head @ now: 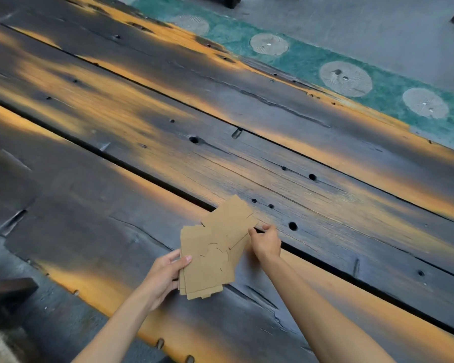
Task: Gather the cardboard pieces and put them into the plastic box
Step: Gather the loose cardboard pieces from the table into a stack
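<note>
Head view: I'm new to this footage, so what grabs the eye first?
A fanned stack of brown cardboard pieces low in the middle, held by the left hand at its left edge and pinched by the right hand. Beneath lies a dark plank table streaked with orange.

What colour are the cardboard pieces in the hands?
Plain light brown, the cardboard pieces show best in the head view.

Dark, weathered wooden planks [168, 106] with bolt holes meet a green floor strip [312, 58] and grey concrete floor [351, 19].
</note>
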`<state>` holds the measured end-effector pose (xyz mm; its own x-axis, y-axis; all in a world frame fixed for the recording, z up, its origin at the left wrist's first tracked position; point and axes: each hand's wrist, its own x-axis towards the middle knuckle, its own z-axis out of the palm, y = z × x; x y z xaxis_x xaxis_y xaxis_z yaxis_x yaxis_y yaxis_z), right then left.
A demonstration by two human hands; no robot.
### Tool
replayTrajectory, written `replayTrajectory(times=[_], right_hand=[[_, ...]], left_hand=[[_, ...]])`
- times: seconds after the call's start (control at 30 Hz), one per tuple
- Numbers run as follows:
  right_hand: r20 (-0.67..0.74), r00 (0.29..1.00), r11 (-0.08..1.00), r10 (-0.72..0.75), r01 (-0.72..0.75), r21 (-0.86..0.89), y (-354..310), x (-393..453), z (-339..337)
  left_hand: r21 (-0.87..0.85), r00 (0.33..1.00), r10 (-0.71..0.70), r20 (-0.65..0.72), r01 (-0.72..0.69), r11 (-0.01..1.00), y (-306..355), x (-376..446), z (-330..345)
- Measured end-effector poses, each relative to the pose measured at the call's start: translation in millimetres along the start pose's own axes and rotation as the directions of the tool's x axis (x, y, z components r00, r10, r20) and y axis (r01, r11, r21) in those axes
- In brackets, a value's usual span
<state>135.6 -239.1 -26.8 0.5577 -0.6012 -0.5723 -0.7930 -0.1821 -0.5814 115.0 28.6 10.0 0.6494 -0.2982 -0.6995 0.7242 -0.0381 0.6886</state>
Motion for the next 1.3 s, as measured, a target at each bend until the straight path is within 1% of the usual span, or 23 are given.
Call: replayTrajectory(times=[0.07,0.27,0.4,0.47,0.6,0.7,0.8,0.87,0.9,0.97,1.07,1.2,1.23,1.3], right_hand=[[-0.012,0.998,0.996,0.06,-0.059,0.064,-0.8,7.9,6.9],[-0.036,0.985,0.961,0.17,-0.158,0.226,-7.6,18.7,27.1],[-0.067,0.972,0.89,0.226,-0.177,0.421,-7.2,16.6,33.9],[-0.045,0.974,0.839,0.221,-0.167,0.518,-10.4,11.8,30.5],[0.076,0.985,0.783,0.153,-0.168,0.6,-10.9,-4.2,8.6],[0.119,0.99,0.737,0.072,-0.133,0.662,-11.4,-24.9,-14.6],[0.082,0.995,0.687,-0.054,-0.023,0.726,-11.1,-48.8,-37.0],[0.026,0.98,0.712,-0.197,0.125,0.691,-9.7,-64.2,-48.7],[0.01,0.953,0.718,-0.302,0.221,0.66,-8.1,-71.6,-53.1],[0.012,0.861,0.706,-0.508,0.408,0.58,-4.2,-85.6,-60.1],[0.05,0.701,0.657,-0.711,0.638,0.4,5.1,-96.8,-61.6],[0.167,0.509,0.535,-0.845,0.81,0.241,17.7,-105.2,-67.5],[0.189,0.474,0.507,-0.86,0.838,0.203,20.6,-106.1,-69.5],[0.204,0.435,0.466,-0.877,0.873,0.144,24.8,-107.3,-73.4]], left_hand=[[-0.018,1.0,-0.002,-0.024,0.001,1.0,-3.5,1.1,-8.9],[-0.042,0.997,-0.023,-0.076,0.02,0.999,-11.5,5.1,-20.0],[-0.059,0.995,-0.021,-0.098,0.015,0.998,-10.8,6.4,-18.2],[-0.067,0.995,-0.018,-0.1,0.012,0.998,-8.3,5.8,-19.4],[-0.085,0.996,-0.012,-0.092,0.004,0.996,-2.0,5.2,-20.1],[-0.071,0.997,-0.004,-0.08,-0.001,0.997,2.5,5.0,-18.7],[-0.077,0.998,0.001,-0.068,-0.007,0.997,5.9,4.6,-15.5],[-0.09,0.999,0.007,-0.045,-0.011,0.996,7.9,3.6,-12.5],[-0.099,1.0,0.01,-0.028,-0.012,0.995,8.9,2.7,-10.8],[-0.121,1.0,0.011,0.016,-0.009,0.993,10.4,0.0,-6.6],[-0.171,0.996,0.018,0.089,-0.002,0.985,12.5,-3.3,-2.5],[-0.256,0.982,0.041,0.186,0.008,0.967,14.2,-9.4,3.1],[-0.277,0.979,0.042,0.201,0.016,0.961,14.0,-10.8,3.4],[-0.303,0.975,0.036,0.22,0.033,0.952,12.8,-13.1,3.3]])
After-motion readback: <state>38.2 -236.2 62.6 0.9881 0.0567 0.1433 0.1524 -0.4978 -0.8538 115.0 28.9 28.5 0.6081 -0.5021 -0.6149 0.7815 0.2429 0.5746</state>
